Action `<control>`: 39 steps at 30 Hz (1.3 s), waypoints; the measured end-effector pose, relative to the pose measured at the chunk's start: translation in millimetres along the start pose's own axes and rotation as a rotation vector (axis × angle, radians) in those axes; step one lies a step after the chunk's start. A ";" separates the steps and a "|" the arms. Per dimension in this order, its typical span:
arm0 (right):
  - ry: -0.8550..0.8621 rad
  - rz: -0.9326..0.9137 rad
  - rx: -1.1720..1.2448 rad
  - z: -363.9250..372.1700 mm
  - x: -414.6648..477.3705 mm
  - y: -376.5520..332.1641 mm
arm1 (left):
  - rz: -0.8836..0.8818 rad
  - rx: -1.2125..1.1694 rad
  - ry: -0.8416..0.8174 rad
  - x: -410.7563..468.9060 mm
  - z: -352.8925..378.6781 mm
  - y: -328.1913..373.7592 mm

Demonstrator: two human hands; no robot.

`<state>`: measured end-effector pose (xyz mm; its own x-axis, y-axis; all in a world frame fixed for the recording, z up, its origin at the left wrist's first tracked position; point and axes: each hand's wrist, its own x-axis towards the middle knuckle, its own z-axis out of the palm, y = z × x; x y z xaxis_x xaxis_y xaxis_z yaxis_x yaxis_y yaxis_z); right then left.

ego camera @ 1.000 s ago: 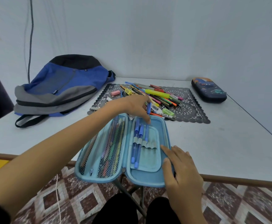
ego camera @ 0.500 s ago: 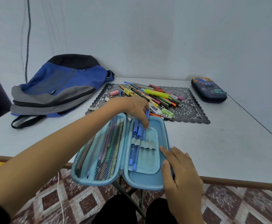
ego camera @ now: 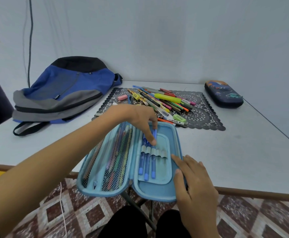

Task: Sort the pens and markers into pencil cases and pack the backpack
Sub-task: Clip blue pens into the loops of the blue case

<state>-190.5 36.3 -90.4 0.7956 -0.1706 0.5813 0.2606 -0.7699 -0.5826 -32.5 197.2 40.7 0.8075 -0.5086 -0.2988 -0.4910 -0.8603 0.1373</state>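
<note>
A light blue pencil case (ego camera: 157, 191) lies open at the table's near edge, partly overhanging it. Its left mesh pocket (ego camera: 112, 162) holds several coloured pens. Three blue pens (ego camera: 147, 162) sit in the elastic loops on its right half. My left hand (ego camera: 140, 121) pinches the top of the rightmost blue pen, thumb pressing on it. My right hand (ego camera: 191, 179) rests on the case's right rim with fingers spread, steadying it. A pile of pens and markers (ego camera: 164, 102) lies on a dark lace mat (ego camera: 203, 115) behind the case.
A blue and grey backpack (ego camera: 61, 93) lies at the back left of the white table (ego camera: 243, 152). A dark blue pencil case (ego camera: 223, 94), zipped, sits at the back right. A pink eraser (ego camera: 122, 97) lies on the mat. Patterned floor tiles show below the table edge.
My left hand has slid the third blue pen further down into its loop. The case and my right hand have barely moved.
</note>
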 end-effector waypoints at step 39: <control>-0.019 -0.225 -0.026 -2.8 3.8 7.9 | -0.398 -0.257 0.435 83.9 -13.5 -103.1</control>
<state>-186.9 27.8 -91.2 0.7292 0.0191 0.6841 0.4192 -0.8026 -0.4244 90.3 242.8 14.2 0.9971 -0.0705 0.0291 -0.0762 -0.9398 0.3333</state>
